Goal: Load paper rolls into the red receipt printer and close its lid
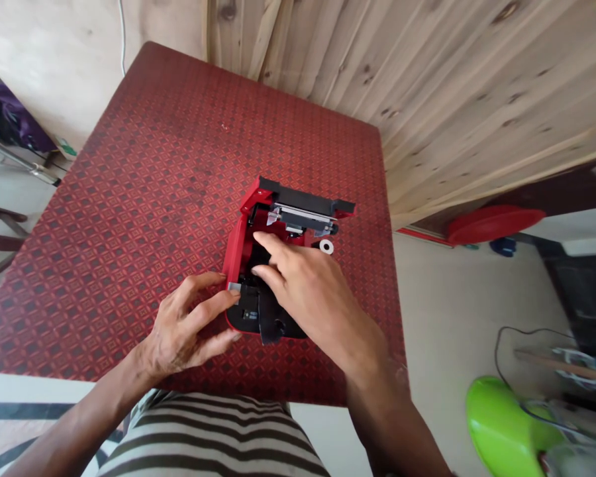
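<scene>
A red and black plastic device [251,265] lies opened on the table, its casing showing a metal bracket and a black bar [302,202] at the far end. My left hand [191,324] grips its near left side, with the fingertips against the red wall beside a small metal tab [234,287]. My right hand [308,288] lies over the middle of the device, its fingers pressing on a black inner flap [268,318]. The hand hides most of the interior. A small white ring [326,246] sits just beyond my right hand.
The table has a red patterned cover [179,199] and stands against a wooden plank wall [451,112]. A red round object [494,224] and a bright green object [506,424] lie on the floor to the right. A dark chair [0,232] stands at the left.
</scene>
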### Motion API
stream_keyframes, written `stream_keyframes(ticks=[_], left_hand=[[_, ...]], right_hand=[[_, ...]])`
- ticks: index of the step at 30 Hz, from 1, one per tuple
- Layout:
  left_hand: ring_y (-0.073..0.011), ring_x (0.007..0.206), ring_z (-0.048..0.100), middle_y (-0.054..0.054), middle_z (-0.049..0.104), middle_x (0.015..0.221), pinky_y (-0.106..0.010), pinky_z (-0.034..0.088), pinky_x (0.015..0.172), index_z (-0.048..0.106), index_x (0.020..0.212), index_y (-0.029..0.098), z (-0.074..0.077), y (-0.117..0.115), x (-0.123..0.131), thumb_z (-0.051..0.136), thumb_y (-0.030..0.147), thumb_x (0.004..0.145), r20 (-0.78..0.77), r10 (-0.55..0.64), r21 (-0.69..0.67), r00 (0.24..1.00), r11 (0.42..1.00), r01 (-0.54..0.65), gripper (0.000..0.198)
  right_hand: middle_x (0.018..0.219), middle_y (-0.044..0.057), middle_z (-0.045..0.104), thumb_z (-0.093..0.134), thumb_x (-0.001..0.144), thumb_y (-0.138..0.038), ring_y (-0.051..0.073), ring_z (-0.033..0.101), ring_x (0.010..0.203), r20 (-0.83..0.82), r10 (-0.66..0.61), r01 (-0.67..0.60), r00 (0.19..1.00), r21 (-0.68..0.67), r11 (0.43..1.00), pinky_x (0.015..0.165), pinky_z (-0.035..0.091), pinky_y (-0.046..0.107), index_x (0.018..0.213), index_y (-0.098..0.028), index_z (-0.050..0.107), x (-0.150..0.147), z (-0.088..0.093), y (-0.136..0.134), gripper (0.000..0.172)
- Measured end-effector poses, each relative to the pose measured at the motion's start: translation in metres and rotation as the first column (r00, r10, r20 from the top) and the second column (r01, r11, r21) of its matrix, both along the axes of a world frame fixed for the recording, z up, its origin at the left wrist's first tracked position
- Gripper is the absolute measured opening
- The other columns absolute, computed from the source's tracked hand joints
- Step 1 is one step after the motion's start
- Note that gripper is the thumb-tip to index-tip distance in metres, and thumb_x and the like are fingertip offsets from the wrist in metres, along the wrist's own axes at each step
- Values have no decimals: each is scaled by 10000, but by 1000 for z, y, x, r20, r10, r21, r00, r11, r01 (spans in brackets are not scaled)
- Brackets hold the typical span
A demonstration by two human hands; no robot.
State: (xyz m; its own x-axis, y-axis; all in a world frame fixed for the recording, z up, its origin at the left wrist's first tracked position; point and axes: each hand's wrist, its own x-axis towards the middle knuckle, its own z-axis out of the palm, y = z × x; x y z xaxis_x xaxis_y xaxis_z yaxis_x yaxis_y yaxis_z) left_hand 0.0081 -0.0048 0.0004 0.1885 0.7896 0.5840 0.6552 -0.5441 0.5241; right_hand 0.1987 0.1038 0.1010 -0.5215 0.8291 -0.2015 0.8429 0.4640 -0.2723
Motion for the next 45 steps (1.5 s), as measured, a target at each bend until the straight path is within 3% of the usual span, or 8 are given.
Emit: stream_keyframes(ticks=[4, 11, 16, 22, 26, 30, 35, 45], left_hand=[[-211, 1100, 714, -150, 655, 1273, -303, 658, 869, 596, 1358, 188, 0, 1, 0, 669, 397, 1017, -22, -3, 13, 1000, 1000, 3, 407], [-196, 1064, 710, -148, 652, 1267, -290, 646, 866, 597, 1361, 175, 0, 0, -1, 678, 389, 1013, -25, -10, 9, 1000, 1000, 10, 416], [-202, 1062, 719, -146, 658, 1253, -301, 655, 866, 599, 1352, 180, -1, 0, -1, 666, 407, 1019, -26, -9, 0, 1000, 1000, 9, 408], [-206, 1056, 729, -138, 671, 1248, -291, 653, 837, 586, 1385, 205, 1, 2, -1, 668, 423, 1019, -15, 4, 19, 1000, 1000, -4, 434], [-220, 1085, 732, -133, 687, 1256, -307, 655, 862, 586, 1423, 221, -2, 2, -3, 662, 409, 1018, 2, -10, 16, 1000, 1000, 10, 453], [-229, 1096, 726, -133, 690, 1266, -317, 648, 878, 589, 1424, 217, -3, 4, -3, 747, 370, 960, 6, -3, 39, 1000, 999, 3, 513], [-243, 1061, 725, -137, 708, 1200, -346, 643, 854, 597, 1397, 195, 1, 9, -2, 761, 342, 945, 1, -11, 86, 1000, 996, 11, 503], [-246, 1033, 714, -118, 698, 1191, -379, 623, 841, 634, 1341, 236, -6, 7, -6, 789, 418, 909, 18, 43, 65, 999, 997, -45, 494]], right_hand=[[962, 143, 827, 614, 1032, -190, 331, 819, 868, 250, 72, -64, 966, -38, 997, 669, 572, 382, 1297, -160, 694, -14, 1, 6, 278], [959, 183, 820, 538, 1020, -133, 364, 811, 896, 279, 118, -117, 953, -20, 993, 688, 571, 418, 1141, -145, 747, -18, -1, 16, 241], [874, 140, 812, 632, 1003, -276, 318, 782, 766, 257, 82, -116, 963, 120, 986, 611, 481, 371, 1076, -181, 759, -12, 5, 6, 175], [799, 25, 761, 696, 982, -301, 191, 687, 662, -103, 62, -26, 993, 318, 948, 593, 442, 322, 986, -224, 758, 14, 20, -16, 99], [929, -2, 724, 803, 929, -285, 139, 638, 718, -515, 7, 136, 857, 241, 961, 635, 501, 291, 1078, -258, 757, 57, 25, -28, 158], [975, -4, 699, 820, 906, -294, 132, 615, 719, -708, -259, 383, 657, 18, 924, 620, 526, 289, 1089, -278, 737, 102, -5, -48, 202], [971, 11, 743, 787, 920, -338, 161, 708, 801, -715, -514, 539, 474, -225, 811, 742, 608, 325, 1120, -245, 711, 126, -59, -75, 233], [1001, 29, 774, 731, 939, -366, 174, 712, 783, -686, -499, 648, 529, -53, 759, 756, 635, 357, 1119, -248, 710, 128, -76, -65, 217]])
